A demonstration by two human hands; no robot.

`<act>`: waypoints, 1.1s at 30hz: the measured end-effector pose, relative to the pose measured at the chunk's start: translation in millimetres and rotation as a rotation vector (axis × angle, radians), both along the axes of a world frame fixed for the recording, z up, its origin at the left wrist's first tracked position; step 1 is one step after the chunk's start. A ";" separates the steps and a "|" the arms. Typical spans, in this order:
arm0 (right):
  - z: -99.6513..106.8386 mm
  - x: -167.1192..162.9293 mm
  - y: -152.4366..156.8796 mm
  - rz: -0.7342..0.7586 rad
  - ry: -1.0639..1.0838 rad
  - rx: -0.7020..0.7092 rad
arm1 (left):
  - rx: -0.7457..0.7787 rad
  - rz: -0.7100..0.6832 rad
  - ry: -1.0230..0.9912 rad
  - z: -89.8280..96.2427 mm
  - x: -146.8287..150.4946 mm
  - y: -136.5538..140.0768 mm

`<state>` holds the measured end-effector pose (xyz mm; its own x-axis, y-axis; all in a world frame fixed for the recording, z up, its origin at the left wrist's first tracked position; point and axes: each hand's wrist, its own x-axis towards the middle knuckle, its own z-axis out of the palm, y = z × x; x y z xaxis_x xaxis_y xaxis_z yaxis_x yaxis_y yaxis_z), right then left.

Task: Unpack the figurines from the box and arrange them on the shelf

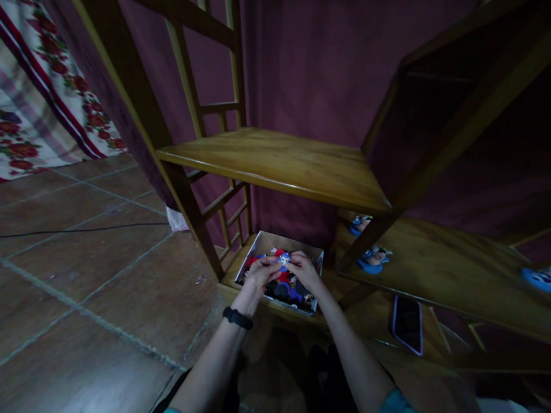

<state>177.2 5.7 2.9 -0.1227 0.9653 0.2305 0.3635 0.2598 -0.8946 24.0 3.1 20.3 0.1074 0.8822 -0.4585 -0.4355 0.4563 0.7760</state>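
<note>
Two hands meet over an open white-edged box point(279, 240), which sits on the low wooden shelf point(232, 265). Between them is a small blue and white toy point(284, 260). The left hand point(263, 271), on the arm with a black band point(237, 318), pinches one side of the toy, and the right hand point(303, 269) pinches the other, so the grip of both is closed on it. Red, blue and black things point(282, 289) lie in a heap below, too dark and small to name one by one. The toy could slip, because only fingertips seem to hold it, and then it might get lost in the heap. If the hands pull two ways, a thin part could bend or snap. An arm that swings to the right could bump the blue-based figures point(373, 259) on the next shelf or knock the phone point(407, 322) lower down. The room is dim, which makes a slip easier. No brand, label or word can be read anywhere: the phone's screen is dark, and the toy is too tiny to show any letters.
</note>
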 end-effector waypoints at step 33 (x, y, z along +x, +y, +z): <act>7.9 -17.3 -8.6 -0.244 0.542 -0.313 | 0.037 0.001 -0.079 -12.9 6.7 8.1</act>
<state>159.9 -2.9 10.8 0.1614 0.9821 -0.0971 -0.1425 -0.0742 -0.9870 30.7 11.2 7.4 0.1412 0.8985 -0.4157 -0.4963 0.4276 0.7555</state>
